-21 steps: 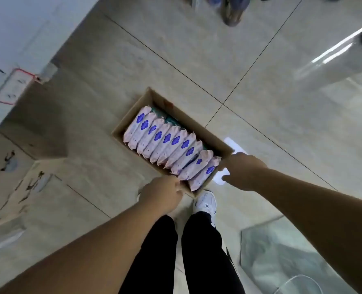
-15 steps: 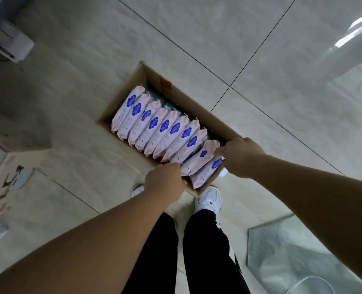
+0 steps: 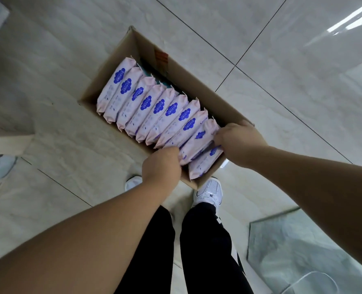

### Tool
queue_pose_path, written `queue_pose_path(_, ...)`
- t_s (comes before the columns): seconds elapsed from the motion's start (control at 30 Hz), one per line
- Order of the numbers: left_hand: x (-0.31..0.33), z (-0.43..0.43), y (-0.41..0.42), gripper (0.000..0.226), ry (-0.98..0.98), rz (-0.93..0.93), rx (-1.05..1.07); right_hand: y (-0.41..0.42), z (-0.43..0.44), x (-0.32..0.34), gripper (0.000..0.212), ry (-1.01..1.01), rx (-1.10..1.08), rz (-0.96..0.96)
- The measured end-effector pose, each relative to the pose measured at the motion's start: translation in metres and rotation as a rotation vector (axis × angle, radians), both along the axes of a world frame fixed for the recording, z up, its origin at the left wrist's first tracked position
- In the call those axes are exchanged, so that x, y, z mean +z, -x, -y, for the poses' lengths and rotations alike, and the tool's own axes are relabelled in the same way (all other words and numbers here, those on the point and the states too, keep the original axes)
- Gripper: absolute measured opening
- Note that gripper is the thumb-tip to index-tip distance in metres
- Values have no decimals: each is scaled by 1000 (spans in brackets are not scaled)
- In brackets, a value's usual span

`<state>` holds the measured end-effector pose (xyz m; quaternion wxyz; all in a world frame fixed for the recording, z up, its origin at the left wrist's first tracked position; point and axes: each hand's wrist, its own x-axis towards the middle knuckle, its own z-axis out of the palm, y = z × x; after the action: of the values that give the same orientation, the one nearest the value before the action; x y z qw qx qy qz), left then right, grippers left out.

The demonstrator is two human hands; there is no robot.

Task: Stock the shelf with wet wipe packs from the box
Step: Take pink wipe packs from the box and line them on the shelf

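An open cardboard box (image 3: 120,56) lies on the tiled floor in front of my feet. Inside stands a row of several pale pink wet wipe packs (image 3: 146,102) with blue labels. My left hand (image 3: 162,166) reaches in over the near wall, its fingers curled at the near end of the second-last pack (image 3: 199,143). My right hand (image 3: 238,141) is at the box's right end, fingers curled on the far end of that same pack. The last pack (image 3: 205,164) lies beneath it against the end wall.
My two legs in black trousers and a white shoe (image 3: 209,190) stand right behind the box. A glass panel (image 3: 303,247) lies at the lower right. Grey floor tiles surround the box. A shelf's white edge shows at the far left.
The view has dropped closer to the box. Both hands have gone from the box's edges into it and closed on the ends of a pack at the near right end.
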<state>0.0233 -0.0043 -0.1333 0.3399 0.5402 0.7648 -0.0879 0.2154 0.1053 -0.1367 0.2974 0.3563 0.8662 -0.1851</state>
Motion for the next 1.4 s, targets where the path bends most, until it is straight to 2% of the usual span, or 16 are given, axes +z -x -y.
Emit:
queue_pose_path(0.07,20,-1,7,16,-88,75,-3,4,2,17,19,51,-44,-47)
queue_pose_path(0.2,82,-12,36,7,-219,248,55,11,1,83,10,215,-317,-192)
queue_pose_path(0.3,154,-30,63,6,-278,300,163,18,-14,162,18,304,-455,-326)
queue_pose_path(0.4,247,-62,87,13,-320,303,206,34,-39,261,36,313,-520,-468)
queue_pose_path(0.57,424,-113,134,14,-461,299,229,65,-86,438,33,285,-519,-628)
queue_pose_path(0.67,529,-124,151,16,-591,273,280,84,-104,546,23,286,-447,-735)
queue_pose_path(0.8,653,-114,166,17,-764,262,423,110,-111,667,15,302,-372,-871)
queue_pose_path(0.9,724,-86,191,17,-862,261,510,135,-106,740,19,321,-317,-977)
queue_pose_path(1.13,829,-7,245,17,-1050,246,693,217,-69,846,15,408,-150,-1060)
queue_pose_path(1.4,854,82,325,20,-1107,194,799,329,-4,879,18,458,-6,-989)
